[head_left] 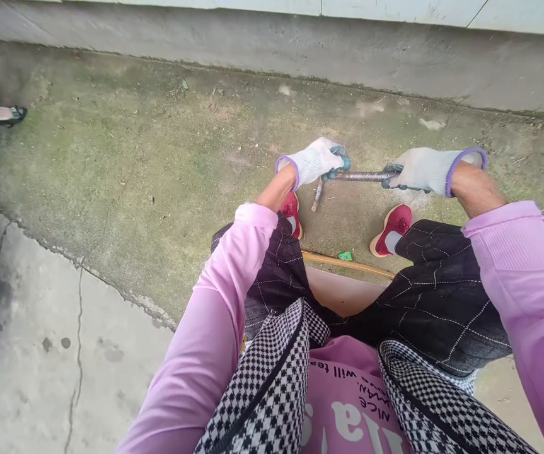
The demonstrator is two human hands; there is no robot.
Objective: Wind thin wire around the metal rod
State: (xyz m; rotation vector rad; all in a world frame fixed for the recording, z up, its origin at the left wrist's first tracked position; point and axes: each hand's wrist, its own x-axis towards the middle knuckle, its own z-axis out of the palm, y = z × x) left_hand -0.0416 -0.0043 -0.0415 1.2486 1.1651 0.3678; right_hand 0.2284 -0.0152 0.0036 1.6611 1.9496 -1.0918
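Observation:
My left hand (321, 161), in a white knit glove with a blue-green coated palm and purple cuff, is closed round the left end of a ribbed metal-looking rod (361, 177). My right hand (416, 170), gloved alike, is closed on the rod's other end. The rod lies roughly level between the hands, above the ground in front of my shoes. Just below my left hand a short grey piece with a brownish tip (316, 197) points downward. Whether it joins the rod is hidden by the glove.
I sit with knees apart over a seat with a yellowish edge (347, 262). My red shoes (397, 221) rest on mossy ground (158, 157). A low concrete wall base (272, 50) runs across the front. Another person's foot in a dark shoe (14, 115) is far left. Cracked concrete (87, 353) lies lower left.

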